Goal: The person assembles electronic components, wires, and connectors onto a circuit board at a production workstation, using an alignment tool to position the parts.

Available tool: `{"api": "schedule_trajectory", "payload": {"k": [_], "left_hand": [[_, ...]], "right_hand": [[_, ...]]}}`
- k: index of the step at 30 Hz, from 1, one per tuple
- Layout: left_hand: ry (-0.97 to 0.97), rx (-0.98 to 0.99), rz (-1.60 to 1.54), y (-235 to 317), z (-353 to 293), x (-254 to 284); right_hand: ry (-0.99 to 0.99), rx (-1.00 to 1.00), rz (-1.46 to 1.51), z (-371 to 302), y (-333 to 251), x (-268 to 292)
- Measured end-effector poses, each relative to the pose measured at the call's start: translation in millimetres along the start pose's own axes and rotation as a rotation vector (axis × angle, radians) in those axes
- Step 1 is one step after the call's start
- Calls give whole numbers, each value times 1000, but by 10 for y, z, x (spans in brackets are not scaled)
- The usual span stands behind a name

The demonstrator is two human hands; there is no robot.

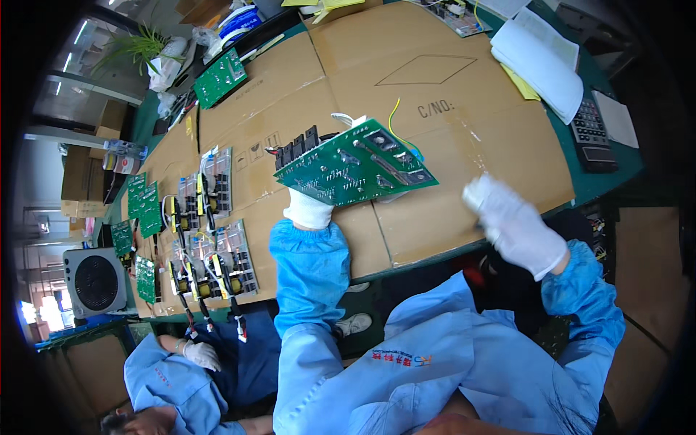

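Observation:
My left hand point(309, 209), in a white glove, grips a green circuit board point(355, 168) from beneath and lifts it above the cardboard. The board is tilted, its soldered side toward me. Black components and a white cable show along its far edge, and a yellow-green wire point(392, 119) sticks up at its right. Most of my left fingers are hidden behind the board. Off to the right, apart from the board, my white-gloved right hand point(516, 226) hovers near the table's front edge. Motion smears its fingers, so I cannot tell what they hold, if anything.
Cardboard point(290, 87) covers the table. Several wired circuit boards point(210, 261) lie at left, with bare green boards point(148, 210) beyond them. Another board point(220, 78) lies at the back. Papers point(540, 65) and a calculator point(593, 130) are at right. A co-worker point(177, 377) sits at left.

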State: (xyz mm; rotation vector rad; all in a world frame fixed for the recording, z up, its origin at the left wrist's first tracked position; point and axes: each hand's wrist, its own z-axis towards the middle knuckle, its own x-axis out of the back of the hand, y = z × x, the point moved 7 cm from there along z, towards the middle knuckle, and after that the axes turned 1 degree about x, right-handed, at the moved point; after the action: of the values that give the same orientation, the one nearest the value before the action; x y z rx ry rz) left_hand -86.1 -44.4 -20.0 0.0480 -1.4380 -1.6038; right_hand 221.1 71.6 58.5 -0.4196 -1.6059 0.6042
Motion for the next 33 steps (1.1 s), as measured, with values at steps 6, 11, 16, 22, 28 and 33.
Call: {"api": "schedule_trajectory", "payload": {"k": [6,11,16,22,28,33], "left_hand": [[-268,441,-1739,205,39,-408],[-340,654,-1787,418,15,-657],[-478,746,-1722,571,-130,-781],[-425,752,-1591,395,-207,-851],[-411,646,-1594,370,-239,-855],[-354,765,-1273,220,-310,-871]], "right_hand": [[-51,-104,365,17,-62,116],[472,-453,614,111,501,603],[501,-426,675,290,530,564],[435,-460,713,276,746,403],[440,-506,824,281,773,383],[446,-578,866,247,793,363]]}}
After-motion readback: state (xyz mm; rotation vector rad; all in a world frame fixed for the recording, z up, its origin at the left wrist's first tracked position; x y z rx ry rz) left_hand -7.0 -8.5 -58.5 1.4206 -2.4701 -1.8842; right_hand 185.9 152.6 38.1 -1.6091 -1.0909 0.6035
